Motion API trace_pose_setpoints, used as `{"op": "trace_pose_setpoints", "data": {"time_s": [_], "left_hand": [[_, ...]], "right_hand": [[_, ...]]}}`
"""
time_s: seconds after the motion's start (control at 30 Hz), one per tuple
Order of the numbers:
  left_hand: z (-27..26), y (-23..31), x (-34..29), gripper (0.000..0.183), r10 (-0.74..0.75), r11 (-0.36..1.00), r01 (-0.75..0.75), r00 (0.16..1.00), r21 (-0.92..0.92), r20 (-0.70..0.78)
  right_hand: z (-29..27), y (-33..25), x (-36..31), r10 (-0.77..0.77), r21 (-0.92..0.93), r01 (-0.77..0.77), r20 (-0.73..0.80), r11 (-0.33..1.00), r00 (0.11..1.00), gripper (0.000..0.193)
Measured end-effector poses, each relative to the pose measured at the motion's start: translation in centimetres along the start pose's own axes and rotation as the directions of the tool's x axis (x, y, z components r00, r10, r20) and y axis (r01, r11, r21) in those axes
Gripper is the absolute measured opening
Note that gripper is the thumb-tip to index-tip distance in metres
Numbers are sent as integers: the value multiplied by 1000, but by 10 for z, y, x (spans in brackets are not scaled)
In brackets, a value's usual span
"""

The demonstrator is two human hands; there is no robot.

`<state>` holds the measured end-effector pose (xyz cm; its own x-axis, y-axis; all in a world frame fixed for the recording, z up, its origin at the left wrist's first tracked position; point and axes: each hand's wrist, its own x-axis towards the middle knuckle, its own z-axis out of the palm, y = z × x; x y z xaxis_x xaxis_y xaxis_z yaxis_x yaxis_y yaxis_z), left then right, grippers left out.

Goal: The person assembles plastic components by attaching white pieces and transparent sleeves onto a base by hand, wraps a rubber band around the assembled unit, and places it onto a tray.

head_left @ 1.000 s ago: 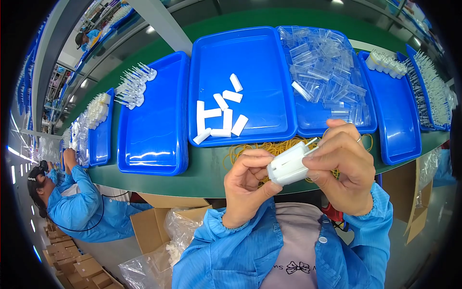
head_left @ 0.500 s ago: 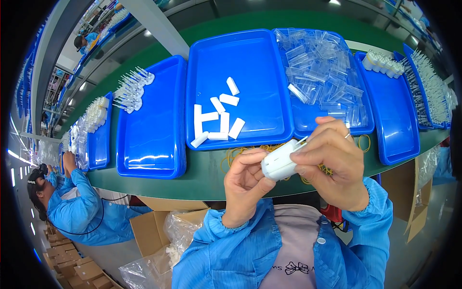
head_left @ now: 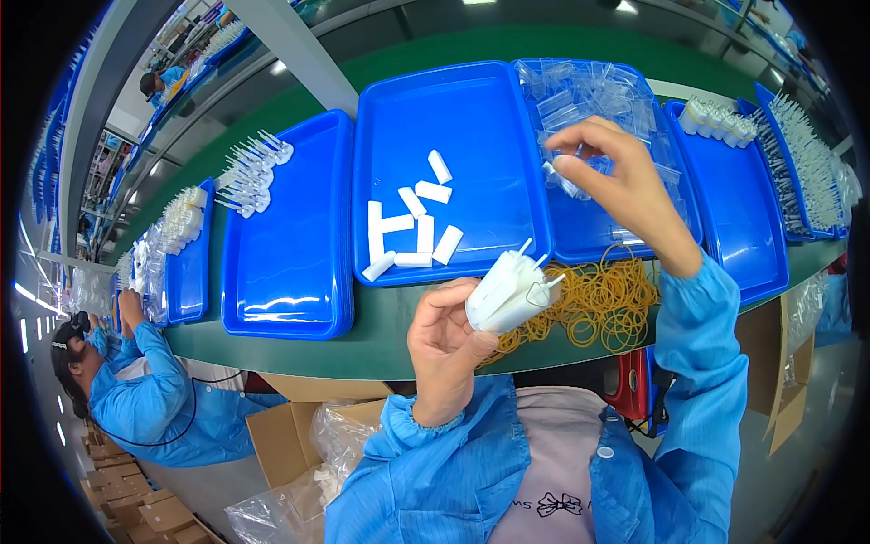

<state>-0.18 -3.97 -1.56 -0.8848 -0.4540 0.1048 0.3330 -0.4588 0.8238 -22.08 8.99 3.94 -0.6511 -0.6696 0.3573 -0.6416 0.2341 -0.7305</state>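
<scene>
My left hand (head_left: 446, 349) is closed round a bundle of white plastic pieces (head_left: 504, 295), roughly cylindrical, with thin white prongs sticking out of its upper right end. The bundle is tilted, above the near edge of the green table. My right hand (head_left: 616, 172) reaches over the blue tray of clear plastic pieces (head_left: 566, 100). Its thumb and forefinger are apart, with nothing seen between them. Just below the thumb lies a white-and-clear piece (head_left: 564, 181) in that tray. Several white rectangular blocks (head_left: 425, 234) lie loose in the middle blue tray (head_left: 435, 109).
Yellow rubber bands (head_left: 603, 313) lie heaped on the green table (head_left: 381, 349) near me. Left stands a blue tray (head_left: 290, 263) with white pronged parts (head_left: 254, 172); right, a tray (head_left: 748, 208) with white bundles (head_left: 716, 122). A co-worker (head_left: 154, 381) works at far left.
My right hand has left the white bundle and moved up and right over the clear pieces. My left hand keeps the bundle, whose pronged end and the rubber bands now show.
</scene>
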Motion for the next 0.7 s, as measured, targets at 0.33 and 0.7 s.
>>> {"op": "trace_pose_setpoints", "data": {"time_s": [0.33, 0.7], "left_hand": [[-1, 9, -3, 57, -50, 984, 46, 999, 174, 18], [-2, 3, -6, 60, 289, 675, -292, 950, 678, 120]], "right_hand": [[20, 21, -11, -77, -314, 84, 34, 946, 996, 37], [7, -54, -49, 151, 730, -151, 65, 667, 986, 22]]}}
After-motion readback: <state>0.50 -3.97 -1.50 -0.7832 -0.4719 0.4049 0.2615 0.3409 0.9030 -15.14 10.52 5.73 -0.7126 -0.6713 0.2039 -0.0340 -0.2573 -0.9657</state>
